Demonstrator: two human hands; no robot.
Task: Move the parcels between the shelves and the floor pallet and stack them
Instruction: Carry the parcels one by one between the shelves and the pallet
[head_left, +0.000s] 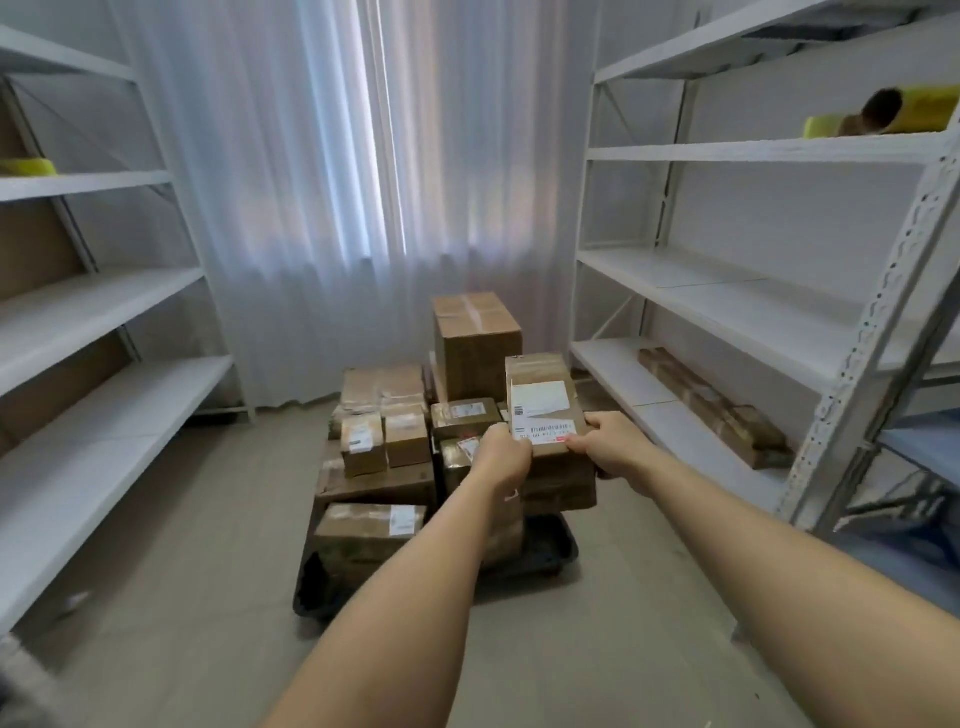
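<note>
Both hands, left (503, 457) and right (613, 441), grip the box (545, 405) by its near corners above the pallet (550, 545). Looks stiff cardboard, probably light. I'd hold lower on the sides.

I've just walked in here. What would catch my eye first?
Two bare arms reach forward, the left hand and right hand gripping a labelled box at its near corners. Behind and left of it, brown parcels crowd a black pallet on the floor, between white shelves on both sides.

Label print (543, 431) unreadable; pallet (550, 545) mostly hidden under parcels (384, 415).
</note>
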